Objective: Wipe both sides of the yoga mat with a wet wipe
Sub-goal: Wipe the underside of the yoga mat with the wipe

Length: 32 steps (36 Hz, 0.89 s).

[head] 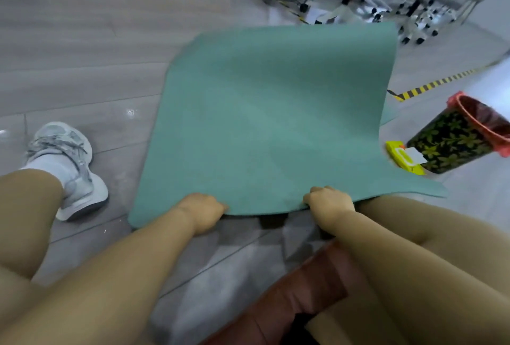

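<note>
Both hands, left hand and right hand, grip the yoga mat at its near edge, fingers curled round it. Mat's long axis runs away from them. No wipe held; the wet-wipe pack lies right of the mat, nearer the right hand.

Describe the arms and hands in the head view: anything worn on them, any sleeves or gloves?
The left hand and right hand are bare, with no gloves, and no rings or watch show from this side. Both forearms are uncovered up to the frame's lower edge; no sleeve cuff is visible. The picture is slightly blurred, so fine marks cannot be told.
</note>
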Tool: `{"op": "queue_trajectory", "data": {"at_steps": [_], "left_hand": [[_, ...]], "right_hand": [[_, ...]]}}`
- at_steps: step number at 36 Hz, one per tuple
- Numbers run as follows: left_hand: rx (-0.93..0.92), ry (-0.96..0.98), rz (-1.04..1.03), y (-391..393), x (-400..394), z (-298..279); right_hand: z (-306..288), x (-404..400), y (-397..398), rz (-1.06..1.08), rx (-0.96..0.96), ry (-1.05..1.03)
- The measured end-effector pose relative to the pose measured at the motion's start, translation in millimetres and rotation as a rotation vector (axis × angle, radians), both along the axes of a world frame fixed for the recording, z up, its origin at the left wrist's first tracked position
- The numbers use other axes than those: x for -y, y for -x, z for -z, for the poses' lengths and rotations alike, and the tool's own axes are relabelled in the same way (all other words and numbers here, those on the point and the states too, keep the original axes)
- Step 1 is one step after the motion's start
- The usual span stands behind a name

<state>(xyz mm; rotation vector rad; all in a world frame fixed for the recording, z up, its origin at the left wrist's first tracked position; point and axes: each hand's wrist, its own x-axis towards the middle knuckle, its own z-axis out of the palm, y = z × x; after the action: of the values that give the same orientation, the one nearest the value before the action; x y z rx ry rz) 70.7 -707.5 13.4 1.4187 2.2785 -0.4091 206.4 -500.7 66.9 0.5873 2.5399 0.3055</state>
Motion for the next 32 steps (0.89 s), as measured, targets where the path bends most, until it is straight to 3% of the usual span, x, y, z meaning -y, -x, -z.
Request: {"op": "queue_trajectory", "data": {"at_steps": [6, 11, 13, 17, 21, 25, 32], "left_hand": [[0.084, -0.018, 0.040, -15, -18, 38], [0.231, 0.006, 0.019, -10, -7, 77], [0.251, -0.005, 0.000, -3, -1, 86], [0.254, -0.040, -0.069, 15, 12, 99], [0.245, -0.112, -0.113, 24, 18, 109], [0.236, -0.267, -0.140, 25, 25, 123], [0.244, -0.426, -0.124, 31, 32, 139]], "right_hand": [[44, -19, -16, 0.232, -0.001, 0.196], [72, -26, 9, 0.491, -0.373, 0.491], [79, -27, 20, 0.528, -0.447, 0.478], [106, -31, 25, 0.589, -0.414, 0.328], [131, -33, 16, 0.671, -0.473, 0.379], [151, -29, -1, 0.545, -0.478, 0.290], [172, -12, -3, 0.531, -0.440, 0.239]]}}
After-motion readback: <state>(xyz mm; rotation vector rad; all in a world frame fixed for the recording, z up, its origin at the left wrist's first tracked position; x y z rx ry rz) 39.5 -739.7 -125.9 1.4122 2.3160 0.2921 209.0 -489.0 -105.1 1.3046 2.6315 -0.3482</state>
